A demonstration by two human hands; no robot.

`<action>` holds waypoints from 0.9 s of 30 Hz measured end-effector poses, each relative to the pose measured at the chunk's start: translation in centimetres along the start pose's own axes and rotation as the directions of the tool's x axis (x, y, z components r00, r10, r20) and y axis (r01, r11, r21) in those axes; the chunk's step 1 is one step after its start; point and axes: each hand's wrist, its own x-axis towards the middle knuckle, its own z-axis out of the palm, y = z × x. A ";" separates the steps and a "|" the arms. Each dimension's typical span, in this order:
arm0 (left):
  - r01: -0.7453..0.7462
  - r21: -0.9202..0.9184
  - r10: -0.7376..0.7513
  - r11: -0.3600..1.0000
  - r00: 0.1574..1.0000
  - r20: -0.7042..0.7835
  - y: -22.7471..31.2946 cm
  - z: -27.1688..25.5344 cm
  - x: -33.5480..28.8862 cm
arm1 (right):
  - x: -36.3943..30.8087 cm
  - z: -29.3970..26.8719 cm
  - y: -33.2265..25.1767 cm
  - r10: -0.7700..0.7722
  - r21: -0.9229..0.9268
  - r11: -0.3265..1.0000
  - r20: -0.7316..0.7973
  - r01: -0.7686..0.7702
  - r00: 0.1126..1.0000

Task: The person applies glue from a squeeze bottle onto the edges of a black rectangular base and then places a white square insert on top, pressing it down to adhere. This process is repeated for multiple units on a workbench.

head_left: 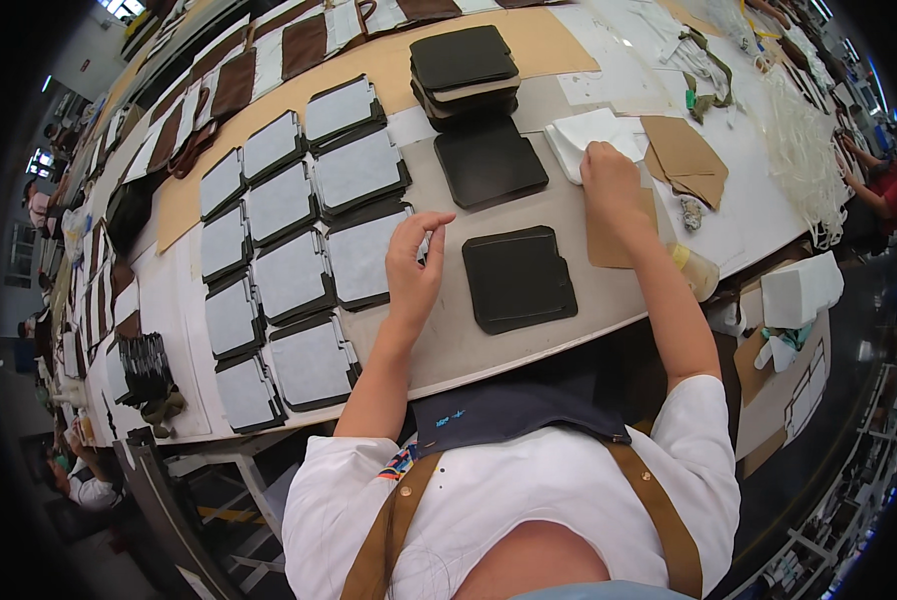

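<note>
On the table in front of me lies a flat black panel [521, 280] with rounded corners. My left hand [416, 268] hovers beside it at the left, fingers bent but apart, with nothing in them. My right hand [612, 185] reaches to a stack of white sheets [581, 132], its fingers closed at the edge of the top one; the fingertips are partly hidden. Between the hands, farther off, another black panel [491, 165] lies in front of a tall pile of black panels [464, 58]. Left of my left hand are rows of black panels topped with white sheets [359, 170].
Brown cardboard pieces [684, 160] lie right of the white stack, near a small jar [696, 272] at the table edge. Clear plastic strips [807, 150] hang over the right end. Brown and white pieces [237, 85] line the far side. Other people work around.
</note>
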 end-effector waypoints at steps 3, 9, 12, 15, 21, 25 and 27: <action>-0.016 -0.002 0.016 1.000 1.000 0.014 1.1 -0.1 0.1 | 0.2 -1.2 0.3 0.022 0.175 0.985 -0.059 -0.012 0.998; -0.099 -0.069 0.114 0.993 0.960 0.256 4.5 2.4 2.3 | 0.7 -1.3 0.9 0.068 0.316 0.944 0.078 -0.089 0.995; -0.232 -0.076 0.244 0.970 0.911 0.332 4.1 6.8 4.3 | 1.9 -0.5 2.6 0.126 0.432 0.879 0.200 -0.203 0.972; -0.404 0.031 0.367 0.914 0.858 0.361 2.8 12.8 6.5 | 3.7 1.3 6.2 0.068 0.605 0.739 0.368 -0.295 0.927; -0.543 0.301 0.298 0.784 0.754 0.585 0.9 16.9 9.4 | 4.1 -2.3 14.7 0.494 0.936 0.118 0.234 -0.331 0.837; -0.441 0.228 0.293 0.868 0.826 0.482 1.2 16.4 9.3 | 2.3 -8.6 14.2 0.565 0.908 0.413 -0.192 -0.074 0.802; -0.310 0.038 0.262 0.950 0.859 0.440 3.2 15.9 9.2 | 0.4 -11.2 9.4 0.396 0.700 0.714 -0.389 -0.013 0.832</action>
